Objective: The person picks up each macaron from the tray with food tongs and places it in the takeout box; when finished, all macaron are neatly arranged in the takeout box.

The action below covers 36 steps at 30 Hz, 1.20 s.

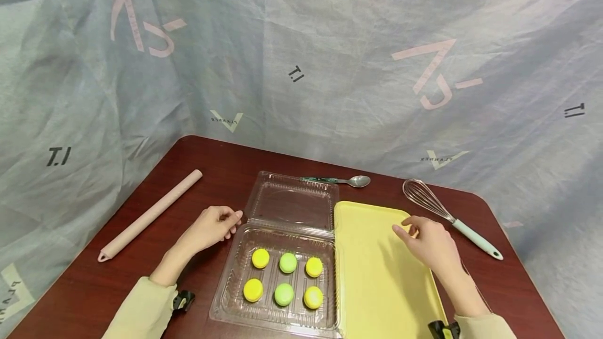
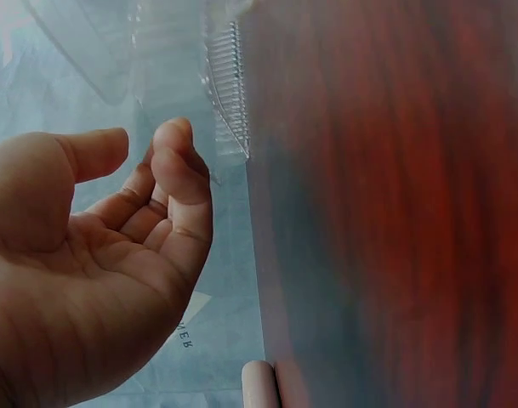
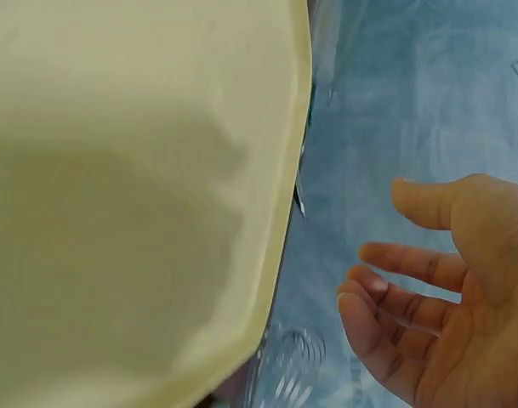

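Observation:
A clear plastic box (image 1: 226,297) stands with its hinged lid (image 1: 292,203) laid back behind it. Inside sit several yellow macarons (image 1: 253,290) and two green macarons (image 1: 284,294), in two rows. My left hand (image 1: 212,228) is just left of the box, near the hinge, its fingers loosely bent and holding nothing. In the left wrist view, a gap shows between the thumb (image 2: 101,155) and the fingers. Over the right edge of a yellow tray (image 1: 367,276) hovers my right hand (image 1: 431,242), with nothing in its loosely curved fingers (image 3: 403,306).
To the left lies a pale pink rolling pin (image 1: 151,216). A spoon (image 1: 359,181) lies at the back, its green handle partly behind the clear lid. On the right is a whisk (image 1: 452,218) with a pale green handle. A grey cloth (image 1: 330,67) hangs behind the table.

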### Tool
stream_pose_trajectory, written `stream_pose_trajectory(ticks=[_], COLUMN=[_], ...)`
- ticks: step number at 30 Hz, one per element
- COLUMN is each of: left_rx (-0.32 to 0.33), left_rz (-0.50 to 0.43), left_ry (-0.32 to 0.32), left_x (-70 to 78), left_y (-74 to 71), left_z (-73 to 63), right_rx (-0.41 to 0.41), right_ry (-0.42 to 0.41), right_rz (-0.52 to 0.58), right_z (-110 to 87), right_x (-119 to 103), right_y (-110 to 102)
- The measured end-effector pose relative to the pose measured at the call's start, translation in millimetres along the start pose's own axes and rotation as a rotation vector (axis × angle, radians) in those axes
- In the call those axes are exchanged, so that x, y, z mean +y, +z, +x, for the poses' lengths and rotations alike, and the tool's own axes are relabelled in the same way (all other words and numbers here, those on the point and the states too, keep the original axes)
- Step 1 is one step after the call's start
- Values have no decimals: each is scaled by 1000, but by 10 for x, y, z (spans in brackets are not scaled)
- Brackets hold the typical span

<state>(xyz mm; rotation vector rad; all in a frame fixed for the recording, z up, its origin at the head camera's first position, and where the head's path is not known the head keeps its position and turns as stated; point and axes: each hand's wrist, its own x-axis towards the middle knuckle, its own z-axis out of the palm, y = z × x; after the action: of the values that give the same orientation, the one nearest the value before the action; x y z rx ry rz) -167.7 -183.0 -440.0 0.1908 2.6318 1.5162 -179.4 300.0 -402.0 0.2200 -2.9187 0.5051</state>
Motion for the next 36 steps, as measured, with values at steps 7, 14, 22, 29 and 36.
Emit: stream_pose_trajectory(ticks=[7,14,22,29,36], left_rx=[16,26,17,13,-3], left_rz=[39,68,39,-61,-98], left_ry=[8,-30,-81,-131,-167], left_x=[-1,4,2,27,60], left_y=[-63,-114,-95,-19,41], left_z=[120,323,527,626,662], right_rx=[-41,-78,-122,-177,-181], right_ry=[-50,-36,4,114,216], right_rz=[92,154,264,436,568], right_z=[170,338,532,603,620], right_x=[-231,-518,-736,-823,-887], right_y=[249,478,696,819,864])
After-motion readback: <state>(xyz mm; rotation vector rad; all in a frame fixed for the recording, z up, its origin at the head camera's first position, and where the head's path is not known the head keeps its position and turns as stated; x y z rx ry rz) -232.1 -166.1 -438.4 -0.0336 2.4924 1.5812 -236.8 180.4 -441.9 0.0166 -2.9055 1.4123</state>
